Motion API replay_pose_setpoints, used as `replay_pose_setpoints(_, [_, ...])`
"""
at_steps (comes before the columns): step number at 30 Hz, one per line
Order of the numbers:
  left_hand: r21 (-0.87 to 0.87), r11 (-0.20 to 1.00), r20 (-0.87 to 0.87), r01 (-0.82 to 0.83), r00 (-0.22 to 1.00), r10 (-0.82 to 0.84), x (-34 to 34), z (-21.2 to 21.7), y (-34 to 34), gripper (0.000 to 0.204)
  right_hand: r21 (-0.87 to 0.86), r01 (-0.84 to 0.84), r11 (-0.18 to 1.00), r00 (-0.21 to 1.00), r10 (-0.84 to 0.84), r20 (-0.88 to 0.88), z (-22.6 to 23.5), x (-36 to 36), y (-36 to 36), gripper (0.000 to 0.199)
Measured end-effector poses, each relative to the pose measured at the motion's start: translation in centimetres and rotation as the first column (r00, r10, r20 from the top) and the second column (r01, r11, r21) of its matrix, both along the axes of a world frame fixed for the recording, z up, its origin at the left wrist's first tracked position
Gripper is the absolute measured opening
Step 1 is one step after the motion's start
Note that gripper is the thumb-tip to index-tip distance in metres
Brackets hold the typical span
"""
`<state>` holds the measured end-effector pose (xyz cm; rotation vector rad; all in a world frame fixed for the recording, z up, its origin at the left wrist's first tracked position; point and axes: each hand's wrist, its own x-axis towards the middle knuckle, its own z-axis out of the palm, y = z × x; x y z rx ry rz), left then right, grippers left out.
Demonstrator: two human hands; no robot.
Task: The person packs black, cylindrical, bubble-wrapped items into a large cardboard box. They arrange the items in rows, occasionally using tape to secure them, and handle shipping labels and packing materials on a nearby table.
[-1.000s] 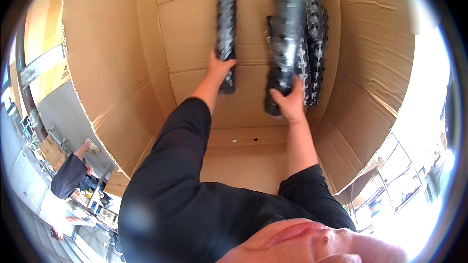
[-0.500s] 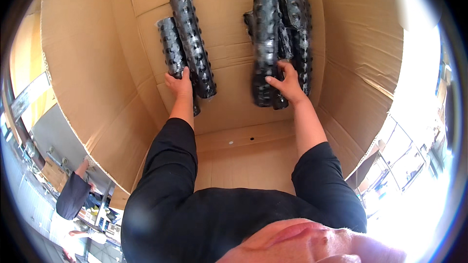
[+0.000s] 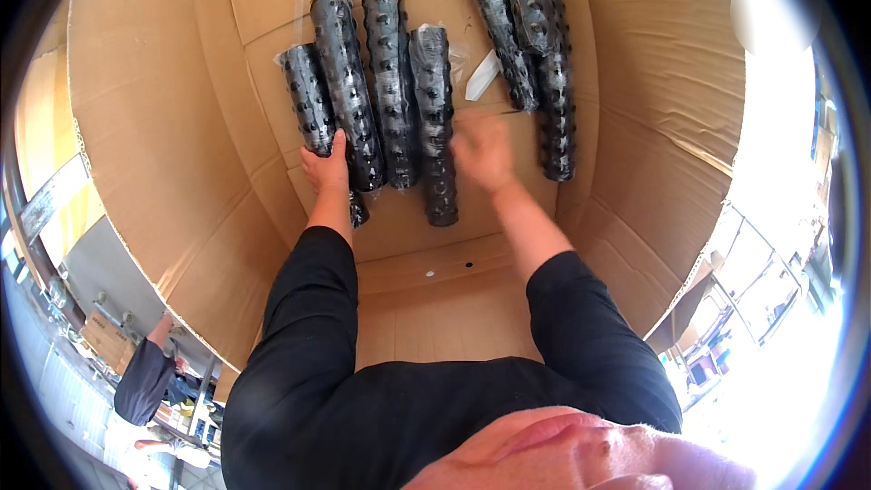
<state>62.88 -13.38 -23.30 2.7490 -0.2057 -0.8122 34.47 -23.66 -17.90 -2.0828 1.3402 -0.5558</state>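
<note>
Several black studded rollers, wrapped in clear film, lie inside a big cardboard box. On the left side, the shortest-looking roller (image 3: pixel 309 100) has my left hand (image 3: pixel 325 165) closed around its lower part, and a longer roller (image 3: pixel 349 91) lies against it. Two more rollers follow to the right, a middle one (image 3: pixel 390 82) and one nearer me (image 3: pixel 435 127). My right hand (image 3: pixel 483 150) is just right of that nearer roller, smeared by motion; its fingers and any touch cannot be made out. A separate group of rollers (image 3: pixel 531 14) lies at the far right.
The cardboard box (image 3: pixel 653 63) has tall walls around both my arms. A white paper-like strip (image 3: pixel 484 75) lies between the two groups. Outside, at the lower left, another person in a dark top (image 3: pixel 145 381) is near a small carton (image 3: pixel 107 342).
Two rollers from the right group now lie beside the left ones. My right hand has moved left with them, away from the right group. My left hand stays on its roller.
</note>
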Motion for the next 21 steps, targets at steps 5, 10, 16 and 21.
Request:
replay_pose_setpoints(5, [-0.134, 0.991, -0.014, 0.028, 0.999, -0.03, 0.4, -1.0, 0.4, 0.116, -0.221, 0.368, 0.903, 0.691, -0.425, -0.585, -1.5, -2.1, -9.2, 0.062])
replay_pose_setpoints(10, [-0.118, 0.992, -0.044, 0.046, 0.998, -0.051, 0.0, -0.8, -0.2, 0.117, 0.14, 0.338, 0.931, 0.674, -0.136, -0.726, -2.3, -1.7, -7.7, 0.083])
replay_pose_setpoints(16, [0.062, 0.995, -0.023, 0.075, 0.997, -0.074, 0.4, 1.5, -0.5, 0.116, 0.323, 0.116, 0.939, 0.87, 0.06, -0.489, 1.1, -0.7, -3.8, 0.056])
replay_pose_setpoints(21, [-0.017, 0.998, 0.023, 0.067, 0.997, -0.067, 0.1, 0.5, -0.2, 0.115, 0.02, 0.303, 0.953, 0.883, -0.273, -0.382, 0.8, 0.1, -18.9, 0.085])
